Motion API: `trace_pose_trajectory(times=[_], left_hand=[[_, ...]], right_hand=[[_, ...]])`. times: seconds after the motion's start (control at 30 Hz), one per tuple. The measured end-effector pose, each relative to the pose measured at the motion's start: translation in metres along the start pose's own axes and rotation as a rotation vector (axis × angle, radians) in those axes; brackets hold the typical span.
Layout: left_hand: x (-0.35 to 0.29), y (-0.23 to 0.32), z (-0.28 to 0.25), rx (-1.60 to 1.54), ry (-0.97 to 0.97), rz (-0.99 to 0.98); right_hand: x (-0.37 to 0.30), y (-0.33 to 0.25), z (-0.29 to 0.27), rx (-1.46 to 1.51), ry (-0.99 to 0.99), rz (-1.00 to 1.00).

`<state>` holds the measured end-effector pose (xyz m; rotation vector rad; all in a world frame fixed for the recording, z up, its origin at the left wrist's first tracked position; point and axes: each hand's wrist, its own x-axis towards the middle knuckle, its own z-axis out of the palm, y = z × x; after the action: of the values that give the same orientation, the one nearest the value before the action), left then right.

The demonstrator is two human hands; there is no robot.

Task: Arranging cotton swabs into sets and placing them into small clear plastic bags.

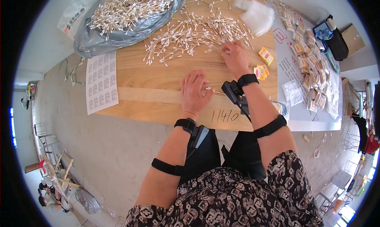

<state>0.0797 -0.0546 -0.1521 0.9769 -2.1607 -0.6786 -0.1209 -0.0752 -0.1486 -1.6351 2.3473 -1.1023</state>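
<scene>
Loose cotton swabs (178,41) with pale sticks and white tips are spread across the far part of the wooden table (150,78). My right hand (237,60) reaches into the near right edge of this spread, its fingertips pinched on swabs there. Closer to me, my left hand (193,91) rests on the tabletop, fingers lying over the wood and thumb held apart. A few cotton swabs (209,89) lie beside that thumb, partly hidden by it. Small yellow boxes (260,72) and another yellow box (266,56) sit right of my right hand.
A grey plastic bag (130,36) heaped with swabs stands at the far left, above a printed label sheet (102,82). Clear plastic bags (257,17) lie at the far right. Many packed small boxes (312,69) cover the adjoining white surface (289,65).
</scene>
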Motion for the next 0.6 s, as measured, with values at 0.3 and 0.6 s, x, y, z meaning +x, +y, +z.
trace_pose_trajectory(times=[0.3, 0.6], left_hand=[[-0.003, -0.002, -0.003, -0.051, 0.024, -0.029], [0.001, 0.004, -0.002, 0.019, 0.040, -0.016]], right_hand=[[-0.038, -0.006, -0.017, 0.192, -0.067, 0.035], [-0.065, -0.006, -0.018, 0.395, -0.063, 0.192]])
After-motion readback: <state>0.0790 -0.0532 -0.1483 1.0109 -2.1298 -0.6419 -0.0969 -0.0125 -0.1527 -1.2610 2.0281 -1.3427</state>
